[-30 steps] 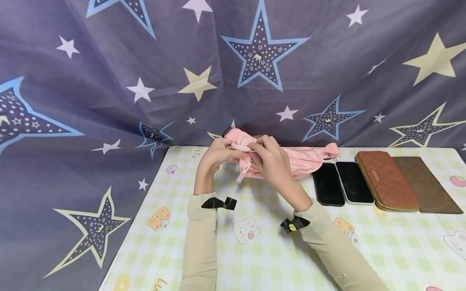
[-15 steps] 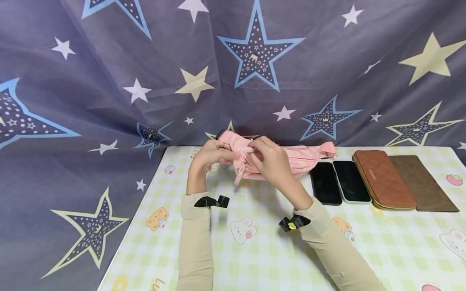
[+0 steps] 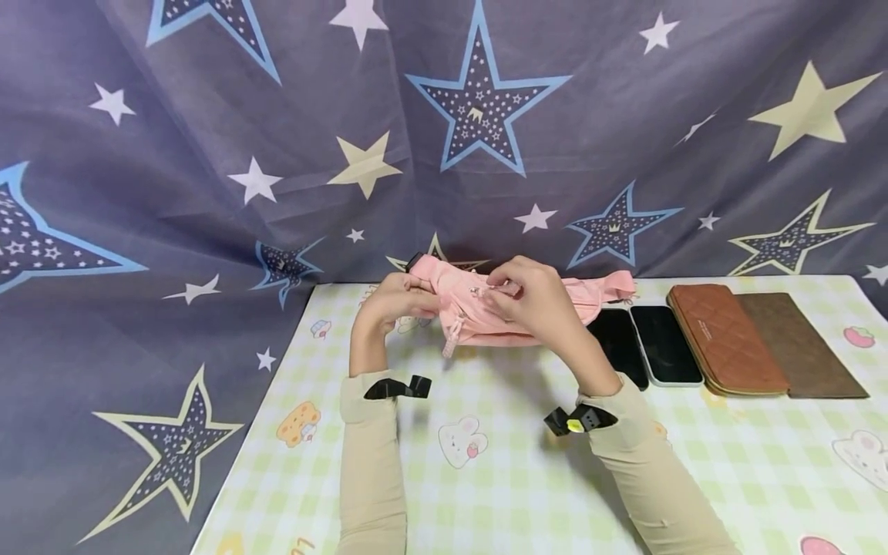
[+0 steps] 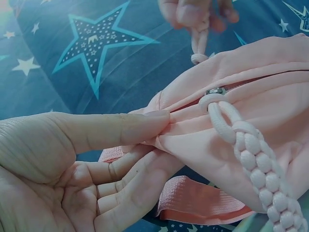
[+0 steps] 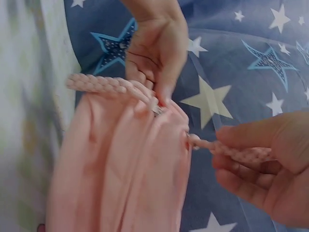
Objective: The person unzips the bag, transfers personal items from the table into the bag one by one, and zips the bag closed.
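A pink waist bag (image 3: 479, 324) with two zippers and braided cord pulls is held at the back of the patterned tabletop. My left hand (image 3: 391, 304) pinches its left end, thumb on top in the left wrist view, close to the zipper's end. One braided pull (image 4: 260, 174) hangs loose from the nearer zipper, whose slider sits near that thumb. With thumb and fingers, my right hand (image 5: 270, 169) pinches the other braided pull (image 5: 205, 144), drawn out straight from the bag's far side. A pink strap loop (image 4: 198, 200) shows under the bag.
Right of the bag lie a black phone (image 3: 620, 347) and a second phone (image 3: 666, 347) with a pale edge. Beyond them are a brown quilted wallet (image 3: 728, 339) and a flat dark brown leather piece (image 3: 808, 347). A star-patterned cloth (image 3: 347, 92) rises behind the table.
My right hand has moved right, away from the left hand, with the braided pull in its fingers. More of the bag's front shows between the hands. The left hand keeps its pinch.
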### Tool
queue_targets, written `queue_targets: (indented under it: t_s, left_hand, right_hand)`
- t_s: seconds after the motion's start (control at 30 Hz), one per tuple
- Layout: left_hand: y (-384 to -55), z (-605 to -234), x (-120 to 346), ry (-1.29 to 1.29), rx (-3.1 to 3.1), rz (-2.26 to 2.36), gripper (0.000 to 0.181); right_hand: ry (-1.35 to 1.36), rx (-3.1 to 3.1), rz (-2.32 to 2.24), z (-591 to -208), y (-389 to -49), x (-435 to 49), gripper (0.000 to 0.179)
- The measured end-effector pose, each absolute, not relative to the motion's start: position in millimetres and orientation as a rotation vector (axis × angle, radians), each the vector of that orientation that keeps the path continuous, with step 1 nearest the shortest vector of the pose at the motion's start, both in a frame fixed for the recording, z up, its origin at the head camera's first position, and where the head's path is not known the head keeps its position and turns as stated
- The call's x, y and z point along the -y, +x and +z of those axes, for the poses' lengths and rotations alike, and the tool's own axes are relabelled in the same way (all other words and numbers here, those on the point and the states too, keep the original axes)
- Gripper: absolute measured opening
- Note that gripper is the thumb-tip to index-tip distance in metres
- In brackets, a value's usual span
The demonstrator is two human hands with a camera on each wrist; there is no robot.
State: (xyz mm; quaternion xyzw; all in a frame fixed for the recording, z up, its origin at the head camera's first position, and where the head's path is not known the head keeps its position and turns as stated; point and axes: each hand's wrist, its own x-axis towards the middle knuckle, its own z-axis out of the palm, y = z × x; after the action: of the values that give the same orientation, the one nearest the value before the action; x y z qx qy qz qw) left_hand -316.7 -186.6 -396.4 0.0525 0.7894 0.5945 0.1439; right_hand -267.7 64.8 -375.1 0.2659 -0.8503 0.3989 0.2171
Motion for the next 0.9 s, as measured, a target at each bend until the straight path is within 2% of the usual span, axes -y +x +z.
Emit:
queue_targets:
  t_s: [0.4,0.9]
  left_hand:
    - [-320.4,-400.7,188.7,0.161,-2.281,1.7,0.017]
    - [-320.2,-399.2,192.2,0.114,-2.263,1.685,0.016]
  right_hand:
    - [0.71,2.427,1.202,-371.1,-273.4,-86.7,0.008]
    - [0.718,2.44,1.274,-373.1,-274.2,-82.4,0.009]
